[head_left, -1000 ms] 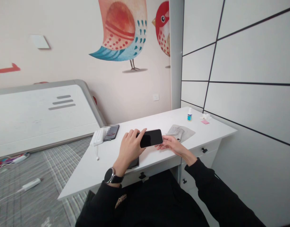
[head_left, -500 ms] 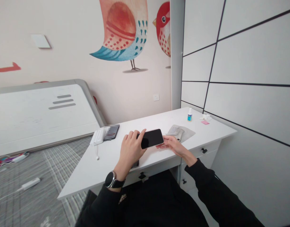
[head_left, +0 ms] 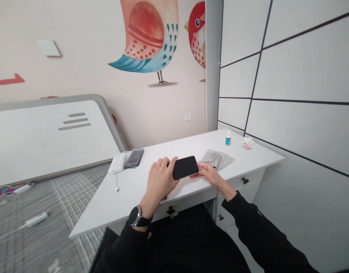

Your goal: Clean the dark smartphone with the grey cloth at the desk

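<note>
A black smartphone (head_left: 186,167) lies nearly flat, screen up, just above the white desk (head_left: 100,212). My left hand (head_left: 160,180) grips its left end, fingers across the top edge. My right hand (head_left: 210,173) pinches the right end between thumb and fingers. A grey cloth pouch (head_left: 217,158) lies just beyond my right hand. A dark object's edge (head_left: 164,197) peeks from under my left palm, mostly hidden. A black watch (head_left: 136,216) sits on my left wrist.
Farther left on the desk are a white case (head_left: 117,164), a thin white cable (head_left: 117,185) and a dark, pixelated device (head_left: 134,158). A small bottle (head_left: 228,138), white tissue (head_left: 247,141) and pink paper (head_left: 246,147) stand at the far end beside the panelled wall (head_left: 302,79).
The phone and both hands have shifted slightly right. The dark object under my left hand is now almost fully covered.
</note>
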`<state>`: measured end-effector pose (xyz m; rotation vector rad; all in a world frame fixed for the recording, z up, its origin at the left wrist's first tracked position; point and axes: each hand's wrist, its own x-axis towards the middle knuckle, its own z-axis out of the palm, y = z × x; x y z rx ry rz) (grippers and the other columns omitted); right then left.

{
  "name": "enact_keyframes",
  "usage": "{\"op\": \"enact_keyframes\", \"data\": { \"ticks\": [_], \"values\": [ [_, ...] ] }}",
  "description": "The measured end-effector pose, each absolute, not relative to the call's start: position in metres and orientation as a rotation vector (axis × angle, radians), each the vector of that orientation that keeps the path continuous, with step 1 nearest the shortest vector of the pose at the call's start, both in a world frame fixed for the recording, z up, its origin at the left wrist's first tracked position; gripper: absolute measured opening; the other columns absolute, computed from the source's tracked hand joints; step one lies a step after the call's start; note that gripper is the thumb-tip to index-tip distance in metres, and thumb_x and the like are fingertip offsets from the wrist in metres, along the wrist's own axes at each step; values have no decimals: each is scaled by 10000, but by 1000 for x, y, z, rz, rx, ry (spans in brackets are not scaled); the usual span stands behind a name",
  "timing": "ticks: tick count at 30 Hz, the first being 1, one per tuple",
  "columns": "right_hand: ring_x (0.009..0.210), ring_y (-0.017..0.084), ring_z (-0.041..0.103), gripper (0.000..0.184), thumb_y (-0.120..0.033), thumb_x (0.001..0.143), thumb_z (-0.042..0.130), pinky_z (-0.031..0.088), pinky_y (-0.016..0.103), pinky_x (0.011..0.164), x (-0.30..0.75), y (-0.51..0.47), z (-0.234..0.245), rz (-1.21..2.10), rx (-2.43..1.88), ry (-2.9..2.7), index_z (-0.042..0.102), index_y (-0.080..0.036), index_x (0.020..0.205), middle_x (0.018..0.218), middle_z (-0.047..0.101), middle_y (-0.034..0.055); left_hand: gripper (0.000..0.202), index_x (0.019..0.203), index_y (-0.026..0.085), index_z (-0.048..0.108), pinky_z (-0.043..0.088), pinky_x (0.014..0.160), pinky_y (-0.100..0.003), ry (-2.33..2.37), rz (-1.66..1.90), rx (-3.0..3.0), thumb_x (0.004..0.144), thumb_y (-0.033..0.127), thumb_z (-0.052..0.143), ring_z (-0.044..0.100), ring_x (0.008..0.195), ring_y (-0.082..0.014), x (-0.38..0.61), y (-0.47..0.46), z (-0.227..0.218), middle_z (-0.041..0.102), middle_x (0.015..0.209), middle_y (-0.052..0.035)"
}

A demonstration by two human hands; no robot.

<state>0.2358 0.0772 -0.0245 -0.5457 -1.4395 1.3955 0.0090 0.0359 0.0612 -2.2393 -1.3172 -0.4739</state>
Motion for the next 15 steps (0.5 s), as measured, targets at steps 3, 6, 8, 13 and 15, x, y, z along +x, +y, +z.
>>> {"op": "enact_keyframes", "data": {
  "ticks": [3,6,8,13,15],
  "values": [
    [863,231,741,273,-274,812,661,587,419,883,236,77,-25,1404,-541,-1436,745,-154,1043,958,773,86,581,1366,193,518,440,829,-445,-1333,-472,-2251,813,307,651,562,984,-326,8,39,60,610,1051,-118],
    [856,223,732,252,-277,813,679,596,406,860,235,76,-25,1386,-531,-1414,748,-162,1027,946,769,78,595,1360,212,506,456,824,-424,-1373,-521,-2321,794,304,667,588,961,-308,9,40,57,620,1030,-96],
    [861,212,722,238,-281,822,682,600,394,853,234,74,-24,1364,-518,-1395,749,-177,1026,957,763,66,605,1363,230,494,466,813,-405,-1399,-562,-2375,790,298,673,606,943,-293,9,40,56,628,1018,-80],
    [928,229,720,297,-289,815,680,600,425,878,235,69,-21,1379,-484,-1405,743,-184,1085,1023,761,77,622,1390,242,481,487,830,-393,-1403,-622,-2498,839,429,701,637,960,-291,4,40,59,645,1031,-77],
    [938,233,722,301,-268,810,684,594,436,896,235,67,-21,1391,-482,-1426,740,-181,1092,1033,760,80,728,1395,243,483,496,839,-397,-1392,-642,-2590,810,609,716,643,973,-298,0,40,61,650,1057,-83]
  ]
}}
